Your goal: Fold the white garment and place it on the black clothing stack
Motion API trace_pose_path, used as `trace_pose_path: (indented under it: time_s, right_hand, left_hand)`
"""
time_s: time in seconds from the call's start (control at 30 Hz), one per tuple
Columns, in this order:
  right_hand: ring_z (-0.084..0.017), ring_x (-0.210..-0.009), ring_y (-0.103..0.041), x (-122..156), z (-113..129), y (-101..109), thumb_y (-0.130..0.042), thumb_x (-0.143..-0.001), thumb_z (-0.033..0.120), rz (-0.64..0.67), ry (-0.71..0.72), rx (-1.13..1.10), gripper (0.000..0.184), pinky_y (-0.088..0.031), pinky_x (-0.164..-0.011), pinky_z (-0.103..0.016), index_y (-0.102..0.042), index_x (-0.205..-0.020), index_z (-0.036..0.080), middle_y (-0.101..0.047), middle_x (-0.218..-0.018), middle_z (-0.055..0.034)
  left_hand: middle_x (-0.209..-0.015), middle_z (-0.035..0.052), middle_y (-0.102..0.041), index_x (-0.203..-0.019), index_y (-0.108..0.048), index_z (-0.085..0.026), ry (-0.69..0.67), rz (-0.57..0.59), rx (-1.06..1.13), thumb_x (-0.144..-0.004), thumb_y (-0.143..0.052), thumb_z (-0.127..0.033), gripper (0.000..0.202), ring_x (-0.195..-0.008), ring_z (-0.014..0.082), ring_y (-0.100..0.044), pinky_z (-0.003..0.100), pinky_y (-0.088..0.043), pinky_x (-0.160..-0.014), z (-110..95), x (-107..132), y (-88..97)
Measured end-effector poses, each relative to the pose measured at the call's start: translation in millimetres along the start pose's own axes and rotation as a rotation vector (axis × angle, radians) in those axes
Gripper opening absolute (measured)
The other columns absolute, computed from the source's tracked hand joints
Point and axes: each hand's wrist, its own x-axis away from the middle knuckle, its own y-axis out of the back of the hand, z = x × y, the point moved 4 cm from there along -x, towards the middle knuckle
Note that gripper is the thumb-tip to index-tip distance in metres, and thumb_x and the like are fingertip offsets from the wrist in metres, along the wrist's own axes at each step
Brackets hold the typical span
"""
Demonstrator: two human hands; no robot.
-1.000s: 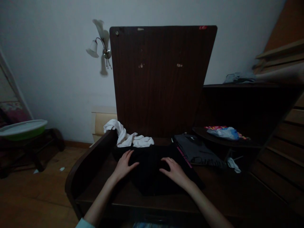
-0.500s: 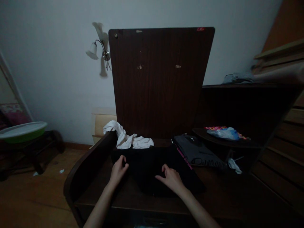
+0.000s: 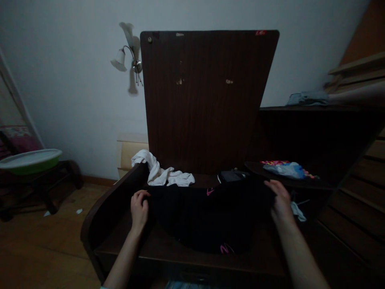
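A black garment (image 3: 201, 216) with pink lettering is stretched sideways over the dark wooden dresser top (image 3: 114, 237). My left hand (image 3: 140, 210) pinches its left end, fingers curled over the cloth. At the other end, my right hand (image 3: 279, 200) grips the garment's right part, thumb and fingers closed on it. Behind lies a folded dark grey garment (image 3: 233, 176), partly covered by the black cloth. A crumpled white cloth (image 3: 162, 172) drapes over the dresser's left side rail and onto its top.
A tall dark wooden panel (image 3: 204, 100) rises behind the dresser. Shelves at right hold a plastic bag (image 3: 290, 170) and folded cloth (image 3: 309, 98). A wall lamp (image 3: 136, 66) hangs at left. On a low dark stand sits a green basin (image 3: 33, 166).
My right hand has moved right, drawing the black garment out over the grey one. My left hand has shifted slightly left. Both hands have closed on the cloth, and its pink print has shifted.
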Motion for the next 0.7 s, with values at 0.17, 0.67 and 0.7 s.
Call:
trace_pose_path:
  time_s: [0.17, 0.67, 0.7]
  right_hand:
    - [-0.013, -0.052, -0.045, -32.4, -7.4, 84.7, -0.050, -0.057, 0.029, -0.427, -0.046, -0.014, 0.009, -0.035, -0.050, -0.030, -0.047, -0.062, 0.022, -0.051, -0.063, -0.0037]
    - [-0.024, -0.058, -0.060, 89.0, -63.0, -55.6, -0.059, -0.067, 0.027, 0.987, 0.395, 0.877, 0.020, -0.045, -0.054, -0.035, -0.061, -0.087, 0.025, -0.060, -0.060, -0.0044]
    - [-0.024, -0.059, -0.060, 90.8, -64.8, -56.7, -0.056, -0.068, 0.025, 0.974, 0.415, 0.900, 0.012, -0.045, -0.054, -0.035, -0.061, -0.079, 0.025, -0.061, -0.062, -0.0055]
  left_hand:
    - [-0.089, 0.0061, -0.060, -0.076, -0.055, -0.020, -0.012, 0.114, 0.117, -0.076, -0.032, -0.024, 0.023, -0.090, 0.0210, -0.054, 0.034, -0.042, -0.084, -6.0, 1.8, -10.0]
    - [-0.083, 0.0053, -0.057, -0.068, -0.059, -0.015, -0.111, 0.897, 0.258, -0.063, -0.043, -0.023, 0.018, -0.081, 0.0196, -0.054, 0.029, -0.042, -0.077, -31.7, 14.8, -25.7]
    - [-0.083, 0.0052, -0.056, -0.063, -0.057, -0.015, -0.096, 0.870, 0.298, -0.062, -0.043, -0.023, 0.016, -0.081, 0.0195, -0.053, 0.029, -0.041, -0.077, -30.7, 12.7, -19.2]
